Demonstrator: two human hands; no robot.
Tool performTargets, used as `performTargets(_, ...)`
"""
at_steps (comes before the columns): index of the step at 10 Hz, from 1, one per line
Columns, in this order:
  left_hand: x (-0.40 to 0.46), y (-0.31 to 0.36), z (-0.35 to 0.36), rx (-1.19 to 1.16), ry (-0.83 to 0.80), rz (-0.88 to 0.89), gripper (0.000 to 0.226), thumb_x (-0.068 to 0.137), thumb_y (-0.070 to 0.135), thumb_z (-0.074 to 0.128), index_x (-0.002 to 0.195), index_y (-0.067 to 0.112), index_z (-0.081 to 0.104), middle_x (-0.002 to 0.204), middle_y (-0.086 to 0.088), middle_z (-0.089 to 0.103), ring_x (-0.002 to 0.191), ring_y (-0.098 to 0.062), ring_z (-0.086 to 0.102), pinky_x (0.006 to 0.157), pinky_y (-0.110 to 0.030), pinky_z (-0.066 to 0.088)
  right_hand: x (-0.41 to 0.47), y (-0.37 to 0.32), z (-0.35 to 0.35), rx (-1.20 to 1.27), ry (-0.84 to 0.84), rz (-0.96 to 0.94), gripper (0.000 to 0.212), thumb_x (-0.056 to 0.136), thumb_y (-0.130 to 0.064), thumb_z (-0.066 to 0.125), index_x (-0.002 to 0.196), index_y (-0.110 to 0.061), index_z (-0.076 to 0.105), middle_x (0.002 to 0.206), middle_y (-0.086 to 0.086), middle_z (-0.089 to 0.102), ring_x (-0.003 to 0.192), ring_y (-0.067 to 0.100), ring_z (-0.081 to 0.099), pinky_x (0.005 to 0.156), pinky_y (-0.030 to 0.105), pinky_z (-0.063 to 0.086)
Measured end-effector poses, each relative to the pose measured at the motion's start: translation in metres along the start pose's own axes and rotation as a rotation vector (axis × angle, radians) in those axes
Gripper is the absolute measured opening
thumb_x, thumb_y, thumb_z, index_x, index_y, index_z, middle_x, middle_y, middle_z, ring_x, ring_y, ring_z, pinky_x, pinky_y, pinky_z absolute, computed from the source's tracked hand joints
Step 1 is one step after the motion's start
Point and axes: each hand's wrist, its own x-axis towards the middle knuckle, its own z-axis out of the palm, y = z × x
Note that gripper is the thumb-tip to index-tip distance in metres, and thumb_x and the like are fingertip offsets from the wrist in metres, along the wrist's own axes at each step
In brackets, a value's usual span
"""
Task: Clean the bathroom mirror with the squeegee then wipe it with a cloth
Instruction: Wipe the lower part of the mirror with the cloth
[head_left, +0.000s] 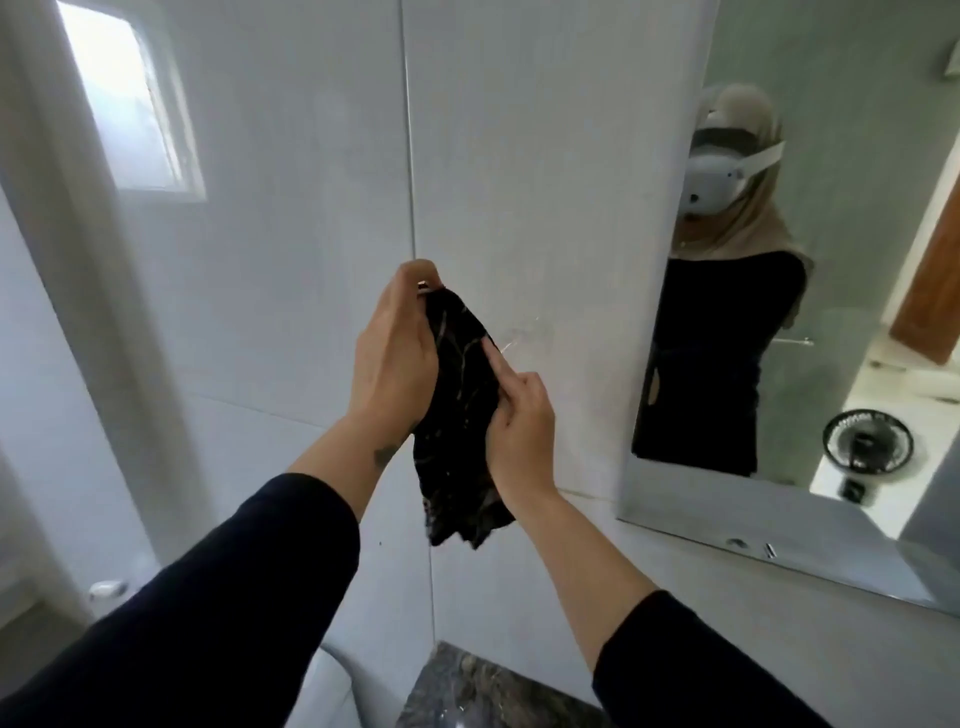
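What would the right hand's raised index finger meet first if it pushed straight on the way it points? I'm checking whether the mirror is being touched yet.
The dark patterned cloth, against which the right hand already rests; beyond, probably pale wall tile, not the mirror.

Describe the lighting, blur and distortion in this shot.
Head view: daylight from the window blows out the upper left; wide-angle bending curves the wall-tile seam and mirror edge; both hands and the dark cloth look slightly soft.
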Motion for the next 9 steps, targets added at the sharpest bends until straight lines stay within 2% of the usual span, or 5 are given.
performTargets(1,0.003,-0.011,-0.017,0.102,-0.034,-0.025,0.035,0.092,0.008,0.027,0.107,0.038,0.039,0.102,0.012,0.048,0.079,-0.016,0.051,0.068,-0.026,0.038,0.025,-0.005,-0.009,-0.205,-0.020,-0.069,0.063,0.090,0.008,0.036,0.131,-0.036,0.054,0.090,-0.003,0.039,0.080,0.012,0.043,0.066,0.016,0.042)
performTargets(3,-0.007,-0.051,-0.008,0.058,-0.125,-0.082,0.040,0.093,0.014,0.041,0.103,0.050,0.055,0.120,0.006,0.048,0.092,-0.017,0.058,0.072,-0.035,0.050,0.065,0.003,-0.022,-0.818,-0.060,-0.681,0.039,0.090,-0.002,0.048,0.118,-0.023,0.066,0.091,0.009,0.055,0.072,0.025,0.054,0.039,0.023,0.036)
performTargets(4,-0.016,-0.075,0.015,0.264,-0.224,-0.025,0.046,0.094,0.011,0.037,0.135,0.029,0.047,0.132,-0.011,0.040,0.098,-0.025,0.053,0.075,-0.031,0.046,0.068,0.015,-0.021,-0.998,-0.147,-0.775,0.046,0.067,0.000,0.075,0.110,-0.017,0.070,0.091,0.007,0.063,0.069,0.024,0.058,0.041,0.023,0.032)
performTargets(7,-0.061,-0.098,0.055,0.229,-0.359,-0.174,0.069,0.090,0.008,0.042,0.145,0.046,0.022,0.116,0.002,0.030,0.091,-0.024,0.054,0.075,-0.038,0.054,0.017,0.037,-0.009,-0.866,-0.193,-0.370,0.061,0.077,-0.002,0.068,0.134,-0.019,0.053,0.105,0.006,0.060,0.086,0.026,0.058,0.050,0.031,0.042)
performTargets(9,-0.112,-0.085,0.056,-0.003,-0.402,-0.383,0.071,0.091,0.000,0.038,0.147,0.040,0.020,0.151,0.002,0.006,0.136,-0.024,0.027,0.109,-0.033,0.035,-0.059,0.052,-0.042,-0.686,-0.397,-0.068,0.057,0.093,-0.013,0.047,0.146,-0.032,0.033,0.121,0.002,0.050,0.112,0.024,0.047,0.087,0.034,0.042)
